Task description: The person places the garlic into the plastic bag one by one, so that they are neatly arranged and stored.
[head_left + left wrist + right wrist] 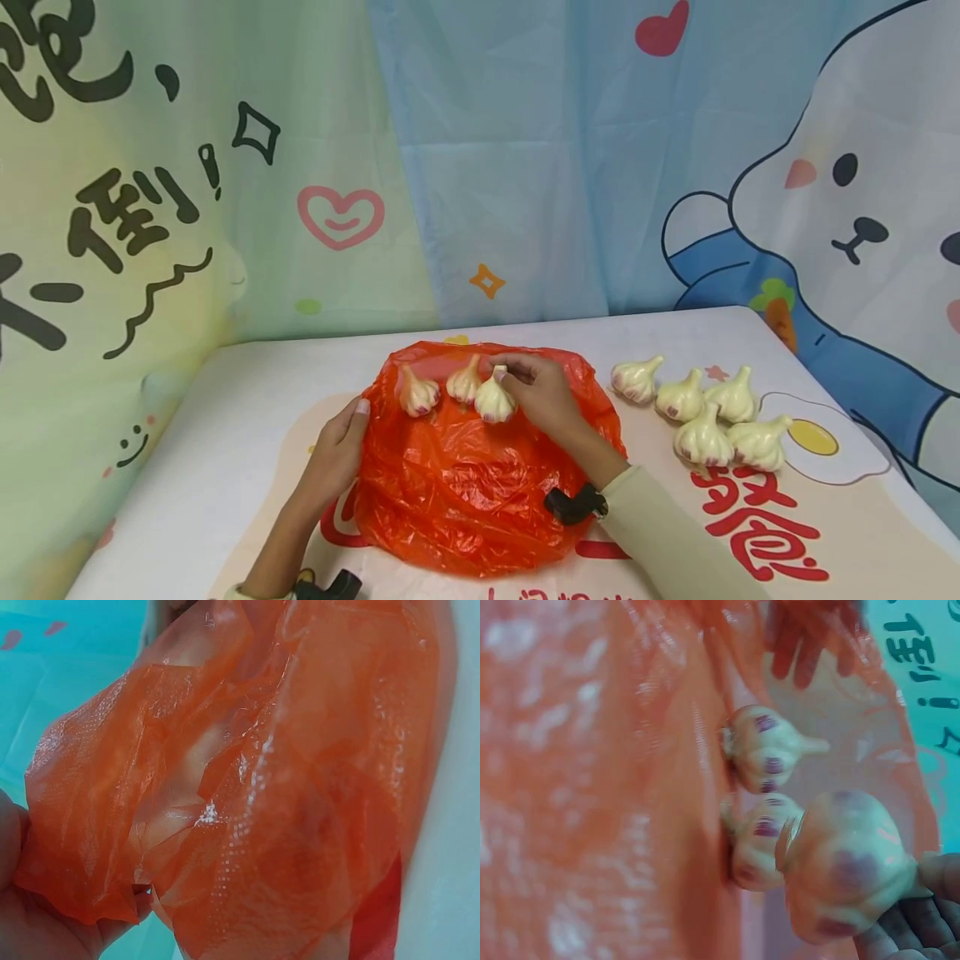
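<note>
A red plastic bag (480, 492) lies on the table with its mouth spread toward the back. My left hand (335, 450) grips the bag's left edge; in the left wrist view part of that hand (45, 922) shows beside the thin film. By its stem, my right hand (542, 396) pinches a garlic bulb (495, 402), which hangs at the bag's mouth. Two more bulbs sit in the opening, one garlic bulb (418, 393) at the left and another garlic bulb (464, 382) in the middle. The right wrist view shows the held bulb (847, 870) close up, overlapping one behind it.
On the right of the table, several loose garlic bulbs (703, 437) are grouped together. Under everything is a printed tablecloth (247, 392) with red characters and a fried egg. A cartoon curtain (502, 167) hangs behind the table's back edge.
</note>
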Demonstrator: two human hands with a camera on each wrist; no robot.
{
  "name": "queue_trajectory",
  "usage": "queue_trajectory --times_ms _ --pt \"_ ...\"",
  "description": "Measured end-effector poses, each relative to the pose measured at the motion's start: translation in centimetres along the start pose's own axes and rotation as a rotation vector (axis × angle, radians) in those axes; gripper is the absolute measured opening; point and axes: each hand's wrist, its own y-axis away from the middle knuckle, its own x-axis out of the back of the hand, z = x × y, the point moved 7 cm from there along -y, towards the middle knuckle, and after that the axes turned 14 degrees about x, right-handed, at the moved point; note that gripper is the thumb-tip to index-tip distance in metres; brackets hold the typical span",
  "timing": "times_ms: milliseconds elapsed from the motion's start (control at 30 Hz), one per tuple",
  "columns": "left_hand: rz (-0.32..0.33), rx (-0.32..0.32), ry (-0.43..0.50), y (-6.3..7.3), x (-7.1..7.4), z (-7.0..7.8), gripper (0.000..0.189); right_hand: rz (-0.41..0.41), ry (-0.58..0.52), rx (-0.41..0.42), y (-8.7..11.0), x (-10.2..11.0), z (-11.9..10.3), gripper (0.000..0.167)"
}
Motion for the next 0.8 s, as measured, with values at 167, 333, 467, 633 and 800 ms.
queue_trajectory --times_ms 167,333,467,633,800 --pt "0.0 0.006 -0.013 0.0 -0.1 0.0 0.06 0.039 0.053 -0.027 -0.1 -0.1 1.1 0.02" --pt "-0.008 -0.004 -0.002 0.2 -0.1 0.3 0.059 0.078 0.055 -0.02 -0.3 0.1 1.8 0.019" --pt "-0.014 -0.009 0.009 0.2 -0.2 0.3 0.058 0.102 0.065 -0.027 -0.4 0.1 2.3 0.019" --pt "-0.014 -0.014 0.014 0.2 -0.3 0.3 0.057 0.141 0.09 -0.079 -0.4 0.0 3.3 0.022" --pt "-0.009 -0.007 0.014 0.2 -0.2 0.2 0.057 0.163 0.071 -0.105 -0.6 -0.3 4.3 0.022"
